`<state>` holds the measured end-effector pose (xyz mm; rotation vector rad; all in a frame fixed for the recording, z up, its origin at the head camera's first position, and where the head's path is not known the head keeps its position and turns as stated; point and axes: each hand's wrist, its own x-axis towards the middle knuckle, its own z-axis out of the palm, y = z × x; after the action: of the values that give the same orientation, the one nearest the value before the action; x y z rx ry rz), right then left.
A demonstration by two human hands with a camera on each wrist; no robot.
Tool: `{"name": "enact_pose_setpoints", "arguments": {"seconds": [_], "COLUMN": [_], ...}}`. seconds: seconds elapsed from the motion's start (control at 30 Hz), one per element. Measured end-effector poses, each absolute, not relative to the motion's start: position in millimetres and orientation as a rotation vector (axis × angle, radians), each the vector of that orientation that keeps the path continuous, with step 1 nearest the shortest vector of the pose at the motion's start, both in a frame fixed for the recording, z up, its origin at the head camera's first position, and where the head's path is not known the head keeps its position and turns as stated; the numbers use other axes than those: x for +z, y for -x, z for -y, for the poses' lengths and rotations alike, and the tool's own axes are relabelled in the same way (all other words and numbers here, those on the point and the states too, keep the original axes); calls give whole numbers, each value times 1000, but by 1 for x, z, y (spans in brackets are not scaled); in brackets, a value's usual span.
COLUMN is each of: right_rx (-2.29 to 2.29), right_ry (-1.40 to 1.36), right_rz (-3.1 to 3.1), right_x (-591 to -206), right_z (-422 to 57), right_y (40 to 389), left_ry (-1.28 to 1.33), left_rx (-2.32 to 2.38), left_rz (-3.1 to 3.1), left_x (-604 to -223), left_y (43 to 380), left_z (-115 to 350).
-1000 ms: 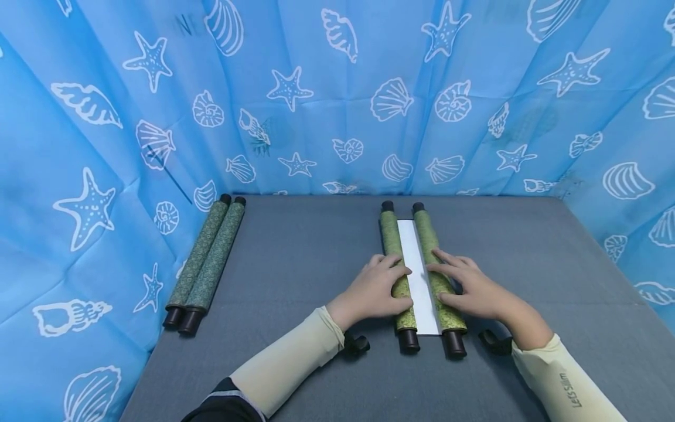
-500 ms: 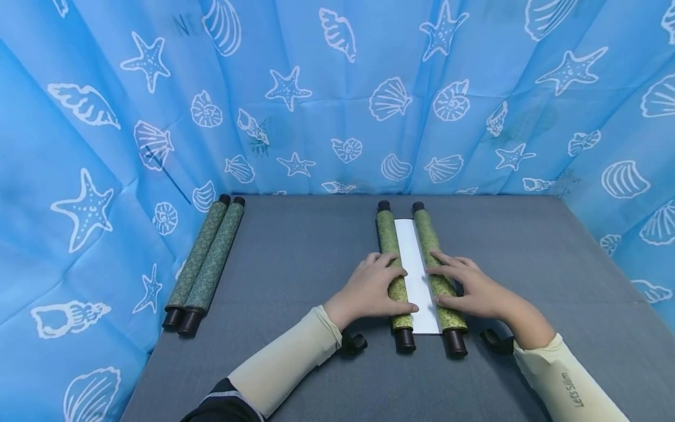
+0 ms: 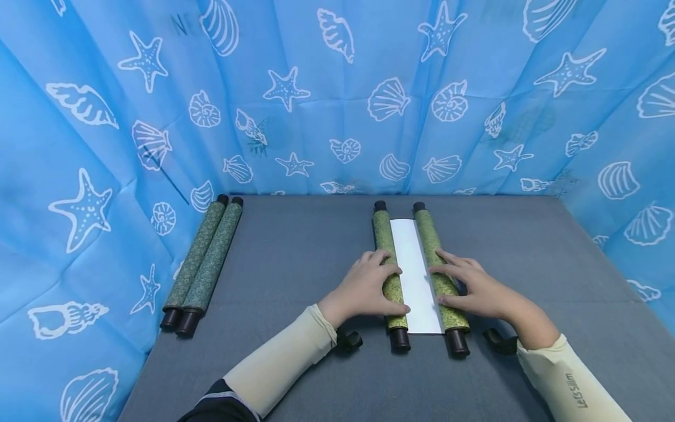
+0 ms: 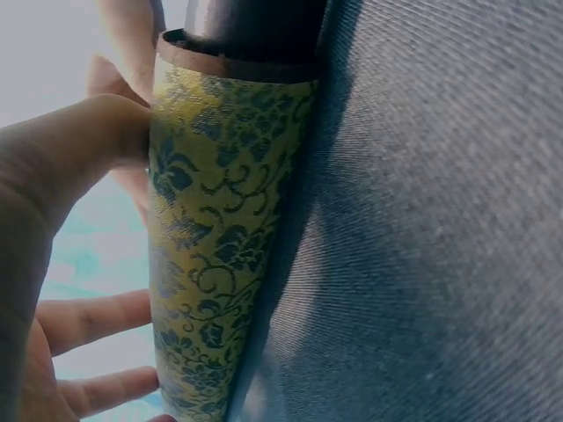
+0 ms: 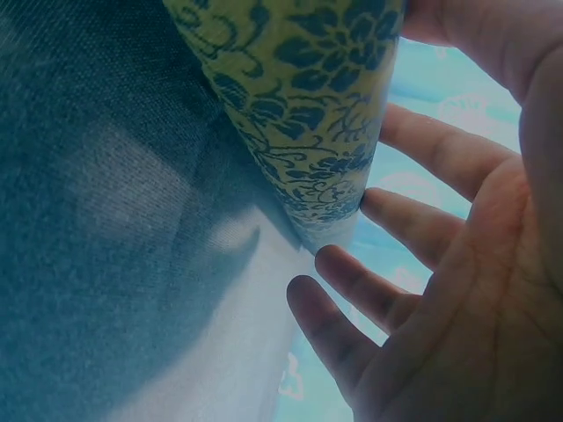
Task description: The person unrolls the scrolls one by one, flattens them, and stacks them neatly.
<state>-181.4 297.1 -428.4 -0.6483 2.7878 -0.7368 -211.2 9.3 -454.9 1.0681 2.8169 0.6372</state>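
Note:
A partly unrolled scroll lies on the grey table, its yellow-green left roll and right roll parted by a strip of white backing. My left hand rests over the left roll, thumb and fingertips reaching its inner edge. On the right roll, the fingertips and thumb of my right hand touch the surface. The left wrist view shows the patterned left roll with extended fingers against it. In the right wrist view, spread, nearly straight fingers meet the floral right roll.
Two dark green rolls lie side by side at the table's left edge. The grey table backs onto a blue seashell curtain. Black straps hang at both wrists.
The left roll has moved left along with my left hand, and the white strip has widened. My right hand and the right roll stay nearly in place.

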Motion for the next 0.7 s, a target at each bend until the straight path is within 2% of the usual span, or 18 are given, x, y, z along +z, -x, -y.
{"name": "enact_pose_setpoints", "arguments": {"seconds": [0.7], "right_rx": [-759], "right_ry": [635], "right_rz": [-2771], "right_x": [-427], "right_z": [-301], "right_y": [179], "left_ry": [-1085], "left_rx": [676], "left_rz": [-2780], "left_x": [-457], "left_y": [211], "left_z": [-3]}}
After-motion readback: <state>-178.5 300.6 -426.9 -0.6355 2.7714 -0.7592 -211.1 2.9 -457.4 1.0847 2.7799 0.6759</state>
